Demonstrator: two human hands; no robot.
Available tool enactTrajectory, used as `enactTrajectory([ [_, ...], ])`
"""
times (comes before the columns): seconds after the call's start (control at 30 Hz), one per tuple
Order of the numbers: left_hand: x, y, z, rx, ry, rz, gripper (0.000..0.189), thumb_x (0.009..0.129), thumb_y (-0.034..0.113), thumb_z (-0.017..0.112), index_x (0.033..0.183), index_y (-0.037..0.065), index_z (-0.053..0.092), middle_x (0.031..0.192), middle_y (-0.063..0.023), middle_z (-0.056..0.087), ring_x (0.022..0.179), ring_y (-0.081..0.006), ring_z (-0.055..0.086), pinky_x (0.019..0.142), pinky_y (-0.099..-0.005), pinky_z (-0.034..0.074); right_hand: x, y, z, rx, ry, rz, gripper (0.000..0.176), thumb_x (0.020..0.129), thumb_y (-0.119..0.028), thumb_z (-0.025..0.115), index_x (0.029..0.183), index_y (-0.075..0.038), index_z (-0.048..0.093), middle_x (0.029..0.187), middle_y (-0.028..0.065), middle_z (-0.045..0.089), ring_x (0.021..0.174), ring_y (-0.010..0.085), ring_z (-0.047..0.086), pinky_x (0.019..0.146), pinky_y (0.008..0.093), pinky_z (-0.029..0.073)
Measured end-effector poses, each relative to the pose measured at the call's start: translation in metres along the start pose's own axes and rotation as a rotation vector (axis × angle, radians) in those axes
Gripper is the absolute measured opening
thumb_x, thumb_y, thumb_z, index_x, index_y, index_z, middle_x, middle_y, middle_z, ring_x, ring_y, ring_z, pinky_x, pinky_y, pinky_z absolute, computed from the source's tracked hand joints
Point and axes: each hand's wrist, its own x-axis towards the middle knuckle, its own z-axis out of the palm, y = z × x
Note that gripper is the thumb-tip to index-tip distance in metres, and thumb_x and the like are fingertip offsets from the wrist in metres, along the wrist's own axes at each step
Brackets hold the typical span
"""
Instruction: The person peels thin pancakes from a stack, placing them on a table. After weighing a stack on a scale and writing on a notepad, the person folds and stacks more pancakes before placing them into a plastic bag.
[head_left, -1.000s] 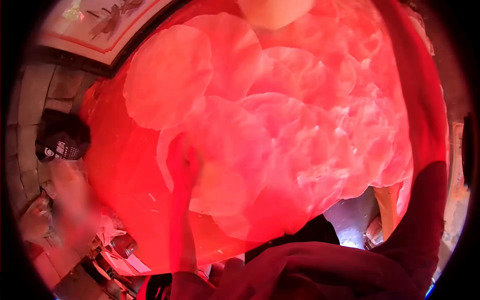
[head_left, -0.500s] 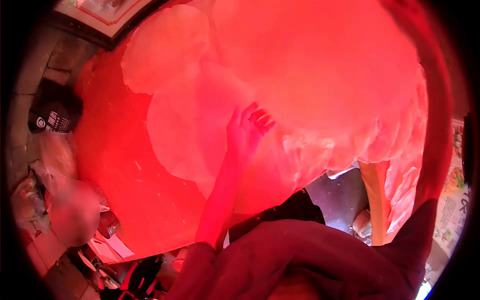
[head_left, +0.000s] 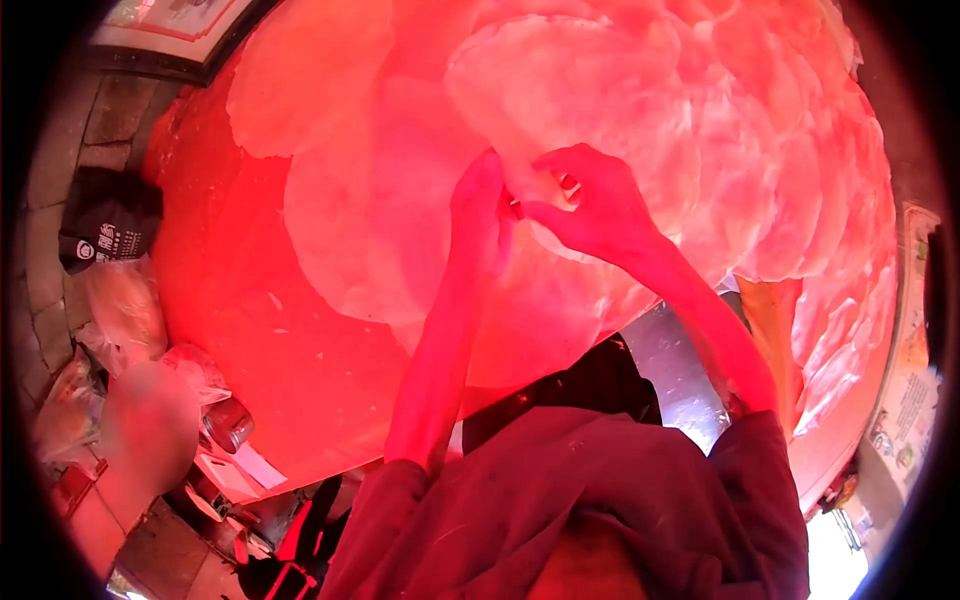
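Note:
Many thin, round, translucent sheets lie overlapping on a large red surface (head_left: 240, 310), all tinted red by the light. My left hand (head_left: 478, 215) and my right hand (head_left: 590, 205) meet at the near edge of one round sheet (head_left: 580, 100). Both pinch that edge between thumb and fingers. Another round sheet (head_left: 360, 220) lies flat just left of my left hand, and a third round sheet (head_left: 300, 80) lies farther up left. My dark red sleeves fill the bottom of the view.
A black bag (head_left: 105, 225) with white print lies on the paving at the left, with plastic bags (head_left: 125, 305) below it. A tin (head_left: 228, 425), papers and small clutter sit at the lower left. A shiny metal surface (head_left: 680, 375) shows under the red surface's near edge.
My right hand has come into view and joined my left at the sheet's edge. The big sheet that covered the upper view half a second ago now lies spread over the others.

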Motion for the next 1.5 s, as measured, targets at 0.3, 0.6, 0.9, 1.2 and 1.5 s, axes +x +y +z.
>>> enactTrajectory([
  [0.3,-0.001,-0.007,0.008,0.009,-0.002,0.006,0.032,0.089,0.012,0.059,0.120,0.006,0.054,0.102,-0.0169,0.060,0.090,-0.0319,0.060,0.077,-0.0392,0.049,0.003,0.017,-0.009,0.289,-0.080,0.264,0.015,0.086,-0.013,0.064,0.090,0.002,0.067,0.081,0.0033,0.065,0.076,0.0105,0.062,0.066,0.0285,0.051],
  [0.6,-0.010,-0.011,0.001,0.050,0.076,0.041,0.033,0.090,0.011,0.058,0.122,0.005,0.053,0.105,-0.0169,0.060,0.093,-0.0310,0.060,0.079,-0.0387,0.049,0.002,0.019,-0.001,0.155,0.057,0.225,0.012,0.087,-0.011,0.060,0.092,-0.001,0.061,0.074,0.0100,0.061,0.069,0.0171,0.059,0.064,0.0326,0.048],
  [0.9,-0.047,0.036,-0.049,0.356,0.242,0.025,0.034,0.090,0.011,0.058,0.123,0.004,0.052,0.107,-0.0170,0.059,0.095,-0.0302,0.059,0.081,-0.0382,0.048,-0.063,0.039,-0.104,-0.072,-0.036,0.206,0.017,0.088,-0.015,0.059,0.100,-0.004,0.058,0.087,0.0165,0.060,0.076,0.0265,0.062,0.070,0.0410,0.049],
  [1.2,-0.088,0.097,-0.137,0.443,0.637,0.331,0.035,0.090,0.010,0.058,0.124,0.003,0.052,0.110,-0.0171,0.059,0.098,-0.0293,0.059,0.084,-0.0377,0.048,-0.079,0.028,-0.214,-0.148,0.013,0.393,0.024,0.091,-0.016,0.057,0.112,-0.005,0.054,0.103,0.0149,0.057,0.089,0.0289,0.061,0.079,0.0439,0.049],
  [1.5,-0.102,0.071,-0.156,0.480,0.757,0.313,0.036,0.091,0.009,0.057,0.125,0.002,0.051,0.112,-0.0171,0.058,0.100,-0.0285,0.058,0.086,-0.0373,0.047,0.237,-0.002,-0.142,0.457,0.016,-0.030,0.033,0.094,-0.017,0.056,0.124,-0.007,0.050,0.119,0.0133,0.055,0.102,0.0313,0.060,0.088,0.0467,0.049],
])
